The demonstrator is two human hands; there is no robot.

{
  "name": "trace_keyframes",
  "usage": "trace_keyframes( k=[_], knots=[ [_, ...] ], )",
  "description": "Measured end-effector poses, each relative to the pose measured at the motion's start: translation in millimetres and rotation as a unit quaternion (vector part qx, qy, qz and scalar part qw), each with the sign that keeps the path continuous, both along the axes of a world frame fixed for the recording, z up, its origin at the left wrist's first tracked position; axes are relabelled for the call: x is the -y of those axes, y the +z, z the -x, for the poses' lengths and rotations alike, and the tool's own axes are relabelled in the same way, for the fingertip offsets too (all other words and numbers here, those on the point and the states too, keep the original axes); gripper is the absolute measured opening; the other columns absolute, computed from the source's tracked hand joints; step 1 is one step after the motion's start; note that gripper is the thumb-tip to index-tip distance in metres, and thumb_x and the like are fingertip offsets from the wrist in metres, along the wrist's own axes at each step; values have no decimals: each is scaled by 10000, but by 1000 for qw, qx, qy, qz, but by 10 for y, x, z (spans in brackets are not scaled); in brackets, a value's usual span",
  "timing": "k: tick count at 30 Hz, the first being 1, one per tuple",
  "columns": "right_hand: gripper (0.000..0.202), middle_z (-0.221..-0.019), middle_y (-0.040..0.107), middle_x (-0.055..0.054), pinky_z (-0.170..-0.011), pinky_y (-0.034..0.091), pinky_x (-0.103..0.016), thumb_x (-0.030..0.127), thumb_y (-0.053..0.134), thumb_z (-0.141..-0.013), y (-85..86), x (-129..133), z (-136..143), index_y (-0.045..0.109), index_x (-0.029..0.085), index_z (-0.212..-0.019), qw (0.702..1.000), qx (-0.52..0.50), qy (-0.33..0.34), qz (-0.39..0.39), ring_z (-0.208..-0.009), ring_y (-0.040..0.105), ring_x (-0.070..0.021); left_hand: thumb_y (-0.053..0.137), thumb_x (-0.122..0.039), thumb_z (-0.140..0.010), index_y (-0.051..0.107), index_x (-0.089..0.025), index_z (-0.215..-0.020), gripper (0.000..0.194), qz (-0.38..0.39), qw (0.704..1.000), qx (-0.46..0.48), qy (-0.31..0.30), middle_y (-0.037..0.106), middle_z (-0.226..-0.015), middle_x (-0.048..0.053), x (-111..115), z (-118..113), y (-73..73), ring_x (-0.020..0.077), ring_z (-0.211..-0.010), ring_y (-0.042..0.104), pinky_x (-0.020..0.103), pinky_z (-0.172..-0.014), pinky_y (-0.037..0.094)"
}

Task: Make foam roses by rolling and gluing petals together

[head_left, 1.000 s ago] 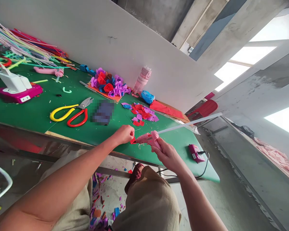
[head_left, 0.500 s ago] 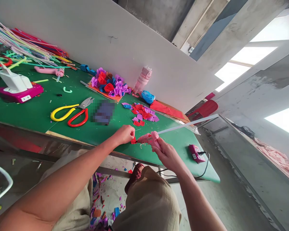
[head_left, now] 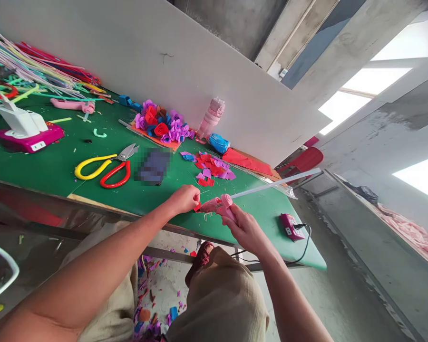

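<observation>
My right hand (head_left: pixel 245 227) is closed round the handle of a pink glue gun (head_left: pixel 219 205), and a long whitish glue stick (head_left: pixel 274 184) sticks out of its back end. The gun's nozzle points left, at a small red petal piece (head_left: pixel 197 207). Pinched fingers of my left hand (head_left: pixel 186 198) hold that piece just over the front of the green table (head_left: pixel 157 202). Beyond the hands lies a loose pile of red and purple petal pieces (head_left: pixel 214 167). Farther back, finished-looking purple, red and blue flowers (head_left: pixel 162 124) are heaped together.
Yellow-and-red-handled scissors (head_left: pixel 109 166) and a blurred dark flat object (head_left: pixel 152 166) lie left of my hands. A pink bottle (head_left: pixel 211 121) stands by the partition. A magenta power socket (head_left: pixel 291 227) with a black cord sits at right. Another pink glue gun (head_left: pixel 73 105) lies back left.
The glue gun in my right hand has shifted slightly left, its nozzle closer to the red piece. My left hand has stayed in about the same place.
</observation>
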State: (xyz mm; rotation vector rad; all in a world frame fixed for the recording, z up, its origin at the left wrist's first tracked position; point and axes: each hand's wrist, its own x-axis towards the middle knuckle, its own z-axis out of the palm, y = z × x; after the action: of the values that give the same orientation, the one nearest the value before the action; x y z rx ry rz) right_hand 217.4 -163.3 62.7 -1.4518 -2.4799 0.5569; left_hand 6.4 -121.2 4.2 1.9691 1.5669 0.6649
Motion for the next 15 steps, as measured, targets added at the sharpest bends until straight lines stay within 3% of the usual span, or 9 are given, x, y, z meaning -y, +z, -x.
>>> trace_keyframes(
  k=[8,12,15],
  knots=[
    [276,-751,644,-37,-573,364,-262,359,373,-897,3,-18,-89,535,207,-1061,1000,0,-26,0,-666,580,-186,513,-17,-617,646,-157,-605,193,-6,1000,-5,1,672,-658,23,4,-6,11,134,-611,568,224,-535,341],
    [273,-762,635,-35,-581,363,-263,391,384,-899,-16,-27,-120,541,212,-1031,999,-14,-43,10,-669,567,-181,519,-17,-623,647,-159,-600,192,-4,1000,3,3,669,-649,23,1,-5,0,136,-601,564,227,-530,335],
    [251,-734,610,-15,-528,341,-250,434,454,-865,-3,-26,-137,545,210,-933,993,-79,-76,53,-560,498,-138,520,-19,-623,645,-162,-588,193,-5,1000,10,3,662,-633,19,1,-3,-14,135,-592,558,229,-535,337]
  ],
)
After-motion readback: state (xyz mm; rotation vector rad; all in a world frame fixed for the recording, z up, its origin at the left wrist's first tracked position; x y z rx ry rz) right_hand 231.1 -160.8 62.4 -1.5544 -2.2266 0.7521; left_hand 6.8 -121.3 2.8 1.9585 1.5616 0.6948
